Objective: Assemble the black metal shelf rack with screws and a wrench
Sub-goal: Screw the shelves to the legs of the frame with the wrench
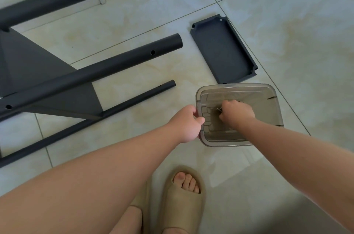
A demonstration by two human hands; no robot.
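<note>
The partly built black rack lies on its side at the left, with three round posts [107, 68] and a flat shelf panel [34, 65] between them. A loose black shelf tray [222, 49] rests on the tiles. In front of it stands a clear smoky plastic box [272, 103]. My left hand [188, 123] grips the box's left rim. My right hand [236, 111] is inside the box with its fingers closed around small metal screws [219, 109]. No wrench shows.
The floor is pale glossy tile with dark grout lines. My foot in a beige slipper [182, 201] stands near the bottom centre, below the box. Screw holes show along the posts, such as the hole [152, 52] near the middle post's end.
</note>
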